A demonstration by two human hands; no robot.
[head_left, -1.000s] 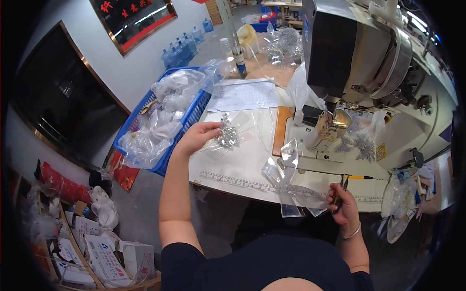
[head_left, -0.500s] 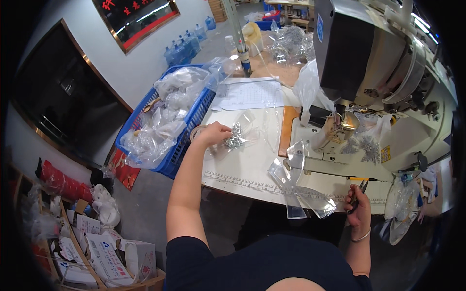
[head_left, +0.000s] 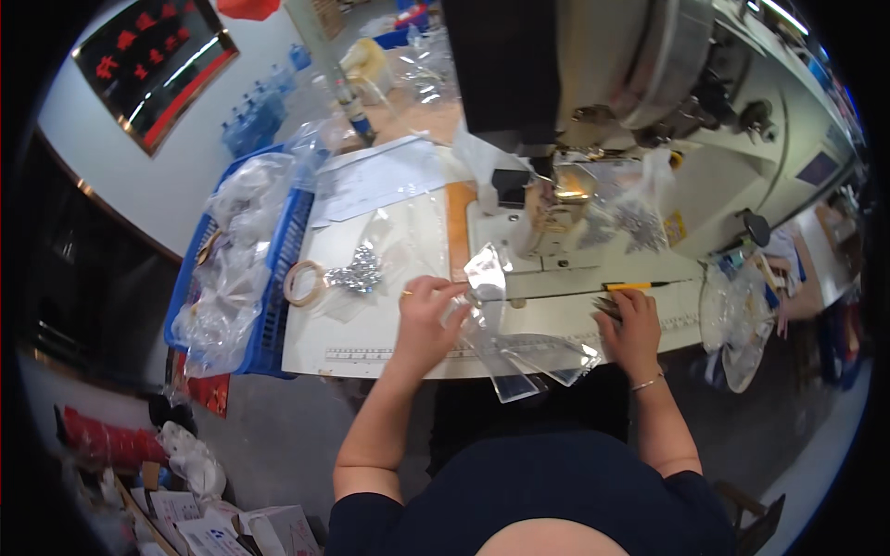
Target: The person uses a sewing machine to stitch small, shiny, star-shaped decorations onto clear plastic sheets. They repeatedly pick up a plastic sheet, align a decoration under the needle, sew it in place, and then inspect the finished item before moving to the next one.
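My left hand (head_left: 428,322) is at the left edge of a bent, clear plastic strip (head_left: 512,357) that hangs partly over the table's front edge. Its fingers are bent, with the thumb apart from them; nothing shows between them, and I cannot tell if it touches the strip. To the right of the strip, my right hand (head_left: 634,332) is closed around small dark thread snips (head_left: 607,309). A yellow and black pen (head_left: 635,285) lies just beyond that hand. Small silvery pieces (head_left: 357,274) lie heaped on clear film at the left, beside a tape roll (head_left: 303,283).
A sewing machine (head_left: 519,74) stands at the back, with a bag of silvery pieces (head_left: 626,222) by its needle area. At the left is a blue basket (head_left: 289,259) of plastic bags. Paper sheets (head_left: 375,181) lie behind, and a ruler (head_left: 380,354) runs along the front edge.
My left hand has left the silvery heap and come right, to the clear strip. My right hand keeps the snips, now turned palm down over the table. The view has swung right.
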